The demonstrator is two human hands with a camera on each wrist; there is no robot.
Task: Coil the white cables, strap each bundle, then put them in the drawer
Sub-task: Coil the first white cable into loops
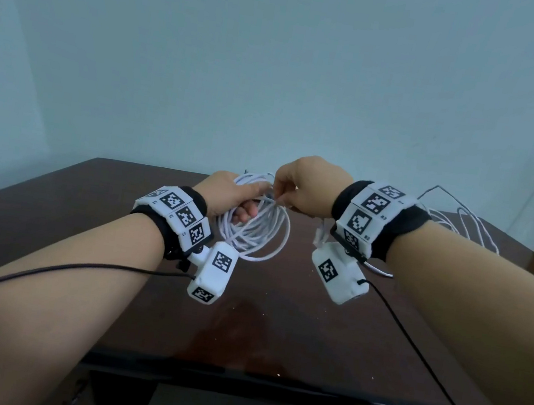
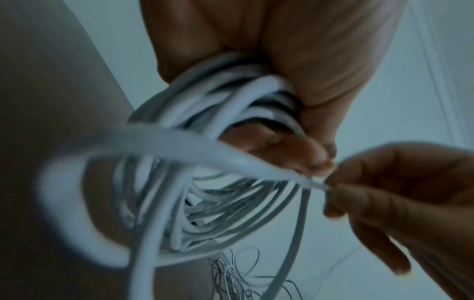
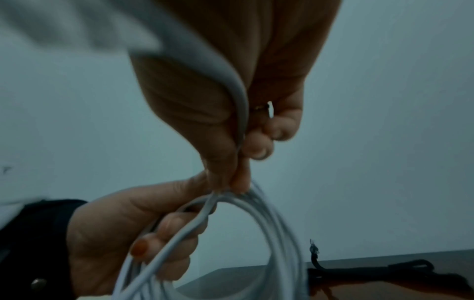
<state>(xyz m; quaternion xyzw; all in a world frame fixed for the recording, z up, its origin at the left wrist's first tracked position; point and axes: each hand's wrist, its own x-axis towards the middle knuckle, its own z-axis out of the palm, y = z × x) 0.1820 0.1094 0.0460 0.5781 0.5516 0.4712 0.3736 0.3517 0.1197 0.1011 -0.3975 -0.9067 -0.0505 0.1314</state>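
A coil of white cable (image 1: 256, 232) hangs above the dark table (image 1: 309, 330). My left hand (image 1: 244, 204) grips the coil's upper left side, fingers curled through the loops. My right hand (image 1: 278, 197) pinches a strand of the same cable at the top of the coil, right beside the left thumb. In the left wrist view the coil (image 2: 205, 192) fans out below the left hand (image 2: 295, 125), and the right hand (image 2: 330, 188) pinches the strand. In the right wrist view the strand runs through the right hand (image 3: 239, 180) into the coil (image 3: 271, 233).
A second white cable (image 1: 456, 223) lies loose at the table's back right. A black strap (image 3: 384, 272) lies on the table behind the coil. A pale wall stands behind. Black sensor leads (image 1: 425, 364) trail from both wrists across the table's front edge.
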